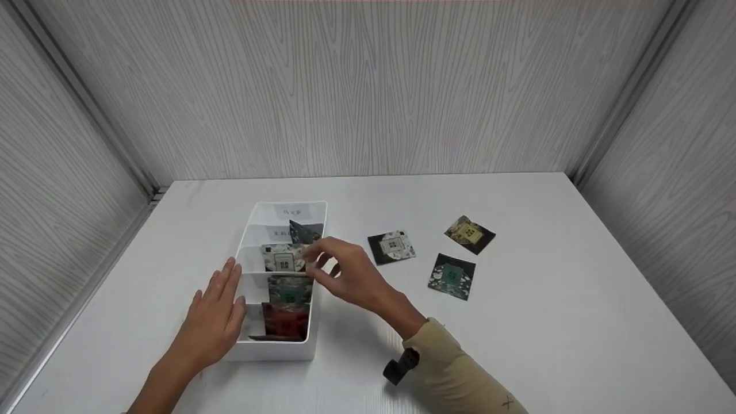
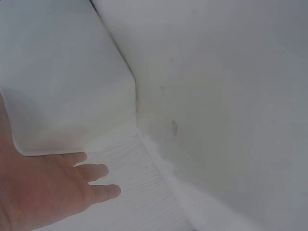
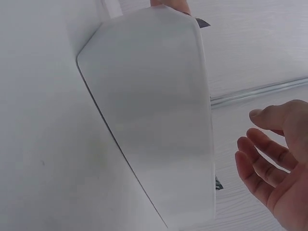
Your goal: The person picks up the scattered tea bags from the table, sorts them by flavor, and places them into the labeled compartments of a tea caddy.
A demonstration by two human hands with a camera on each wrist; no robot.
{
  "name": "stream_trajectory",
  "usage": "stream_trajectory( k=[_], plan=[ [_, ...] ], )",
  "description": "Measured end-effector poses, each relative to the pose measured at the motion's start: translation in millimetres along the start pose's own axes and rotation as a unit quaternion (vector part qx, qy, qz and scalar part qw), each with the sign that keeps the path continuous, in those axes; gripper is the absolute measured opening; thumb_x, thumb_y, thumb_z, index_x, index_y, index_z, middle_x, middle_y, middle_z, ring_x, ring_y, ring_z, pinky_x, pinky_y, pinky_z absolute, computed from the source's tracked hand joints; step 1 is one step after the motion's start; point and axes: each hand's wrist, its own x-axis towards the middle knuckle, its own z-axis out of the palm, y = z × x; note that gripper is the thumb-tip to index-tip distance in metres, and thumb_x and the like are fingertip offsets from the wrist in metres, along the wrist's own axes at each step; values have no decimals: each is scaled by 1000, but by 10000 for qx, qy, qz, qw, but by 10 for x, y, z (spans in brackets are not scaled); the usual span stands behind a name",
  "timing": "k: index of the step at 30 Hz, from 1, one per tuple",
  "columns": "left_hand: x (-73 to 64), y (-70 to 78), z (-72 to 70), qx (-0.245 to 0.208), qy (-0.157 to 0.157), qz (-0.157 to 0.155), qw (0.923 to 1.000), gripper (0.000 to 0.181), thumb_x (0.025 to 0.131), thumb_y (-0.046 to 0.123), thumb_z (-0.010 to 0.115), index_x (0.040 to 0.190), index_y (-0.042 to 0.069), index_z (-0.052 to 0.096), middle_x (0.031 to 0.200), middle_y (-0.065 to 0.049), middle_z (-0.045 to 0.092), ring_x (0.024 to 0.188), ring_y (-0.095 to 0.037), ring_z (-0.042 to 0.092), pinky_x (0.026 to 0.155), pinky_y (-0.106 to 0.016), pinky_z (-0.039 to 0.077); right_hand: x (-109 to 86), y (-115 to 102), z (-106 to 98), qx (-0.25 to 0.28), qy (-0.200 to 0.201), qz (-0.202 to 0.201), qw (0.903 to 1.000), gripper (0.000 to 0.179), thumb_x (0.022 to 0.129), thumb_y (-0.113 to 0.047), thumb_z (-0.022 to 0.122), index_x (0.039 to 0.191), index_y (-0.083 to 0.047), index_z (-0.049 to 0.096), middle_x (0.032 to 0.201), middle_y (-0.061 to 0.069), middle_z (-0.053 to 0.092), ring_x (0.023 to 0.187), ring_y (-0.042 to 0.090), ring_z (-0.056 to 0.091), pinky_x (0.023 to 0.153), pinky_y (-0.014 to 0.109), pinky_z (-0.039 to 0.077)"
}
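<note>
A white divided box (image 1: 276, 352) stands left of centre on the table, with small square printed packets in several compartments. Against its left side lies my left hand (image 1: 213, 313), fingers straight; the left wrist view shows this hand (image 2: 53, 187) beside the box wall. My right hand (image 1: 351, 276) hovers at the right rim, thumb and fingers loosely bent and apart. Its fingertips are by a white floral packet (image 1: 283, 260) in a middle compartment. In the right wrist view nothing shows between the fingers of the right hand (image 3: 274, 163). A green packet (image 1: 287, 292) and red packets (image 1: 287, 322) sit nearer me.
Right of the box lie a black-and-white packet (image 1: 392, 247), a yellow-labelled packet (image 1: 470, 234) and a green-labelled packet (image 1: 452, 276). A dark packet (image 1: 305, 232) leans in a rear compartment. Grey wood-grain panels (image 1: 356, 92) enclose the white table (image 1: 517, 345).
</note>
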Motion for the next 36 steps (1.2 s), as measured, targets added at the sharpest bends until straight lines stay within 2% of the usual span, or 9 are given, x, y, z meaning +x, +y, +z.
stream_trajectory(
  k=[7,13,19,26,31,36],
  plan=[
    [5,0,-2,-6,-19,-45,10000,62,109,24,39,163,0,20,170,-17,15,152,-47,18,114,-74,19,-67,68,-244,-178,-36,98,9998,23,99,-14,70,121,-9,67,113,7,69,97,17,69,71,31,59],
    [-13,7,-5,-54,-19,-24,10000,61,109,26,37,163,0,20,170,-17,15,153,-46,18,114,-74,19,-119,119,-449,-317,-33,184,9993,23,98,-13,72,120,-10,68,111,7,69,97,16,69,71,39,60],
    [-24,19,-22,-71,-8,-50,10000,62,109,24,39,163,0,20,170,-16,15,153,-46,19,113,-74,19,-160,163,-630,-462,-1,279,9985,23,98,-13,72,120,-10,69,108,5,70,93,12,68,69,34,57],
    [-18,8,13,26,-21,-41,10000,62,109,25,39,162,0,21,170,-16,15,153,-46,19,113,-74,19,-228,279,-860,-415,293,463,9976,23,97,-10,72,120,-11,69,108,-1,69,93,10,67,73,30,59],
    [-28,0,24,-67,-33,-69,9999,61,109,25,39,162,1,21,171,-15,14,153,-46,18,114,-74,18,-281,401,-1006,-389,610,609,9955,24,97,-12,72,121,-12,69,112,-2,69,98,12,67,75,36,59],
    [-4,11,20,-13,3,-49,10000,61,109,24,39,162,0,22,170,-16,15,153,-45,19,114,-73,20,-343,584,-1150,-445,795,829,9924,26,98,-14,72,123,-10,68,116,4,69,106,19,65,83,44,59]
  ],
)
